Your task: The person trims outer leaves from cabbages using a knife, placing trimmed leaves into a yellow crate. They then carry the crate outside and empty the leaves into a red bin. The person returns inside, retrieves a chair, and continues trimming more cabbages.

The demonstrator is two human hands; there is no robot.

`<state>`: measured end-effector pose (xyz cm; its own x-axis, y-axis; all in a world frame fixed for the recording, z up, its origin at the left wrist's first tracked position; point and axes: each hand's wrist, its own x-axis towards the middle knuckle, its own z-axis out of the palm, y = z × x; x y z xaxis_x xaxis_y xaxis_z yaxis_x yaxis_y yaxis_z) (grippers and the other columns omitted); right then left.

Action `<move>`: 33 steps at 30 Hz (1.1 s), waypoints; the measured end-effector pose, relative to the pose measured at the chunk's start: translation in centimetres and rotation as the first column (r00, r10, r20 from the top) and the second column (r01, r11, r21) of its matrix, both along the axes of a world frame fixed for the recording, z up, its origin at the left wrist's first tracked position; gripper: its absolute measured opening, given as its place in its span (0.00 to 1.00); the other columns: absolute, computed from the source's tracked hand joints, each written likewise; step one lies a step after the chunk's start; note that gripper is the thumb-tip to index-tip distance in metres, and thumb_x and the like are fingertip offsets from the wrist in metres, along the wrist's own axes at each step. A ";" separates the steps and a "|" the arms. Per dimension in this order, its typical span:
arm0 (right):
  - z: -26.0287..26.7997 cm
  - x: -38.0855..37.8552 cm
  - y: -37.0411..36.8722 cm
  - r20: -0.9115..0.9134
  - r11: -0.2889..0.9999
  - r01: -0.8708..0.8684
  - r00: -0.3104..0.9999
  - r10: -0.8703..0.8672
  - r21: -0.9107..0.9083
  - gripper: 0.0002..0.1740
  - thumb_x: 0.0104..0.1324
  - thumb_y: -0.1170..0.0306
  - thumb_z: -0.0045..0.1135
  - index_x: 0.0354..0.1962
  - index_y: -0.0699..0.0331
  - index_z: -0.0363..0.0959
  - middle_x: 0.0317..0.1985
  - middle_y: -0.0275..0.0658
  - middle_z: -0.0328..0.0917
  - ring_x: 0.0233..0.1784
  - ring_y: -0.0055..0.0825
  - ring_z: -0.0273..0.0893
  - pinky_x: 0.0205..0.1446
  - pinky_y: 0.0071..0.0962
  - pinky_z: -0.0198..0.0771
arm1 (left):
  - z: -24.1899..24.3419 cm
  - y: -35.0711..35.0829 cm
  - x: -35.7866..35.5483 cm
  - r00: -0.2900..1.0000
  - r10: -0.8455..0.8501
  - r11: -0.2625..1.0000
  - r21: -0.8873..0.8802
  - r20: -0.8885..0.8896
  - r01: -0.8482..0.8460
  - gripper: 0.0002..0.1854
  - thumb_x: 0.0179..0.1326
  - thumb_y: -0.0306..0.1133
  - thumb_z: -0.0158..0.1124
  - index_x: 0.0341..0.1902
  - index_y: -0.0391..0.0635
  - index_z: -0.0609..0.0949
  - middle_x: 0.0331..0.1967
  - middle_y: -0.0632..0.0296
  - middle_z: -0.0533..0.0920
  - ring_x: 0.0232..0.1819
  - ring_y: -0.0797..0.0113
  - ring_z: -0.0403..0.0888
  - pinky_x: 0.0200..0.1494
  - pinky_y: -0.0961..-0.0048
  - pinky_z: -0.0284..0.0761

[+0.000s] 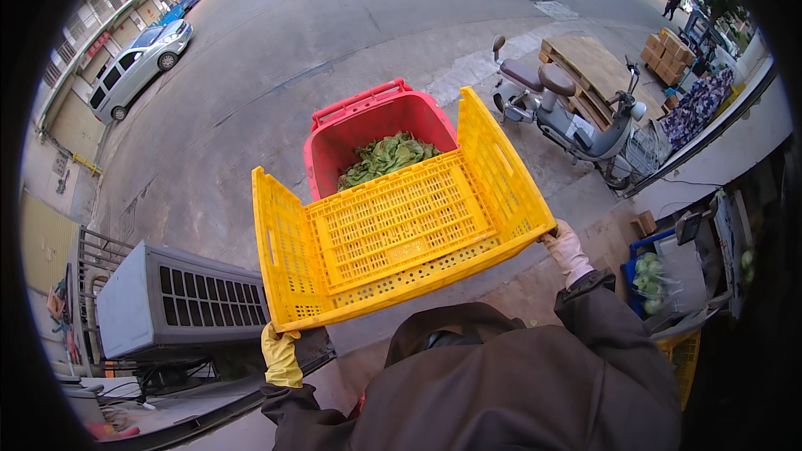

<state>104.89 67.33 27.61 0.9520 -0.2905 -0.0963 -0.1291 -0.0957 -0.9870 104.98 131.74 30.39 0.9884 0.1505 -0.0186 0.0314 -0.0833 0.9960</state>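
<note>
A yellow perforated plastic crate (401,219) is held out in front of me, tilted toward a red wheeled bin (326,156). No contents show inside the crate. My left hand (282,354), in a yellow glove, grips its near left corner. At the near right corner my right hand (566,250) holds on in a pale pink glove. Past the crate's far edge, wilted green leaves (395,156) lie in the bin. I cannot tell whether crate and bin touch, because the crate hides the bin's near side.
An air-conditioner outdoor unit (182,307) stands close on the left. To the right are an electric scooter (570,113), wooden pallets (583,69) and a blue crate (633,275) with bagged green vegetables (650,279). A silver van (141,69) is parked across the paved yard (263,75).
</note>
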 end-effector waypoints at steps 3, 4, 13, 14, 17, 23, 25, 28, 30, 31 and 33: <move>1.3 0.9 -0.1 -0.004 0.993 -0.055 0.998 0.055 -0.101 0.14 0.62 0.81 0.51 0.47 0.69 0.74 0.37 0.36 0.79 0.38 0.23 0.77 0.48 0.22 0.73 | 0.9 -0.3 1.3 0.994 0.085 0.972 0.225 -0.066 -0.068 0.09 0.58 0.16 0.58 0.42 0.38 0.79 0.32 0.64 0.84 0.32 0.74 0.79 0.36 0.78 0.73; 2.1 1.2 0.2 -0.043 0.997 -0.023 0.999 0.020 -0.069 0.14 0.62 0.79 0.51 0.46 0.69 0.74 0.37 0.36 0.80 0.38 0.23 0.77 0.46 0.21 0.72 | 1.5 -0.5 1.8 0.997 0.070 0.955 0.288 -0.010 -0.064 0.10 0.58 0.17 0.58 0.43 0.37 0.80 0.33 0.65 0.84 0.32 0.75 0.79 0.36 0.79 0.73; 10.7 8.4 1.4 0.275 0.845 0.314 0.939 -0.208 -0.433 0.13 0.67 0.66 0.56 0.41 0.69 0.76 0.38 0.38 0.79 0.37 0.24 0.74 0.42 0.24 0.70 | 8.1 -0.7 8.1 0.974 0.052 0.941 0.315 0.222 -0.123 0.10 0.65 0.29 0.59 0.44 0.35 0.80 0.32 0.63 0.82 0.31 0.75 0.76 0.37 0.78 0.72; 11.0 8.4 0.7 0.299 0.750 0.367 0.925 -0.233 -0.550 0.13 0.68 0.65 0.55 0.41 0.69 0.75 0.38 0.39 0.79 0.37 0.26 0.75 0.42 0.25 0.70 | 8.0 -0.3 8.2 0.958 0.211 0.947 0.202 0.193 -0.250 0.09 0.65 0.30 0.60 0.44 0.36 0.78 0.32 0.63 0.81 0.31 0.74 0.76 0.37 0.78 0.73; 9.9 6.9 -1.2 0.240 0.882 0.390 0.912 -0.332 -0.266 0.15 0.68 0.63 0.55 0.41 0.69 0.74 0.36 0.44 0.78 0.38 0.35 0.77 0.43 0.29 0.71 | 6.2 0.8 7.3 0.903 0.423 0.904 -0.104 0.076 -0.415 0.07 0.66 0.29 0.60 0.41 0.43 0.72 0.34 0.62 0.78 0.31 0.71 0.75 0.35 0.77 0.73; 0.5 -1.0 1.7 0.109 0.842 0.365 0.930 -0.352 -0.397 0.10 0.64 0.71 0.59 0.41 0.66 0.73 0.38 0.38 0.76 0.38 0.27 0.74 0.43 0.26 0.70 | -1.4 -4.2 0.2 0.918 0.396 0.910 0.144 -0.025 -0.388 0.16 0.59 0.31 0.69 0.43 0.40 0.72 0.33 0.64 0.76 0.34 0.73 0.72 0.38 0.75 0.70; -2.0 -3.6 3.6 0.000 0.818 0.385 0.905 -0.425 -0.427 0.09 0.64 0.72 0.59 0.40 0.66 0.71 0.37 0.37 0.76 0.37 0.26 0.74 0.42 0.26 0.71 | -2.4 -6.5 -1.5 0.963 0.250 0.963 0.133 -0.102 -0.236 0.16 0.60 0.37 0.70 0.41 0.37 0.78 0.27 0.65 0.78 0.30 0.75 0.74 0.33 0.74 0.72; -2.5 -4.3 5.0 0.112 0.827 0.371 0.927 -0.359 -0.422 0.09 0.65 0.71 0.58 0.41 0.65 0.70 0.35 0.39 0.77 0.36 0.28 0.75 0.42 0.27 0.71 | -2.4 -9.8 -1.2 0.949 0.314 0.945 0.104 -0.011 -0.311 0.24 0.61 0.45 0.69 0.23 0.39 0.72 0.19 0.67 0.75 0.22 0.78 0.67 0.25 0.74 0.68; -1.4 -3.2 5.8 0.139 0.819 0.344 0.938 -0.317 -0.460 0.11 0.66 0.71 0.57 0.43 0.67 0.71 0.35 0.39 0.77 0.36 0.29 0.76 0.42 0.27 0.71 | -1.3 -10.8 0.2 0.948 0.315 0.889 0.339 0.038 -0.309 0.26 0.62 0.48 0.68 0.23 0.38 0.71 0.18 0.65 0.75 0.22 0.79 0.67 0.23 0.74 0.65; -0.6 -2.6 6.3 0.127 0.800 0.340 0.939 -0.320 -0.494 0.12 0.66 0.71 0.58 0.44 0.67 0.70 0.35 0.40 0.77 0.36 0.29 0.77 0.42 0.27 0.72 | -0.8 -11.3 1.0 0.947 0.321 0.869 0.392 0.014 -0.300 0.26 0.63 0.48 0.67 0.23 0.36 0.72 0.17 0.65 0.74 0.22 0.79 0.66 0.22 0.73 0.65; 0.7 -1.7 7.5 0.186 0.731 0.315 0.949 -0.255 -0.606 0.16 0.64 0.71 0.61 0.47 0.67 0.70 0.35 0.41 0.79 0.36 0.29 0.78 0.41 0.26 0.73 | 0.0 -12.4 1.4 0.986 0.166 0.923 0.355 -0.018 -0.148 0.23 0.63 0.46 0.66 0.26 0.35 0.75 0.18 0.64 0.75 0.23 0.79 0.68 0.22 0.73 0.63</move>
<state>103.20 74.85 28.32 0.8102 -0.5158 0.2785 -0.1709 -0.6623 -0.7295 106.40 119.29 30.39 0.9509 0.3090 0.0182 0.1185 -0.4178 0.9008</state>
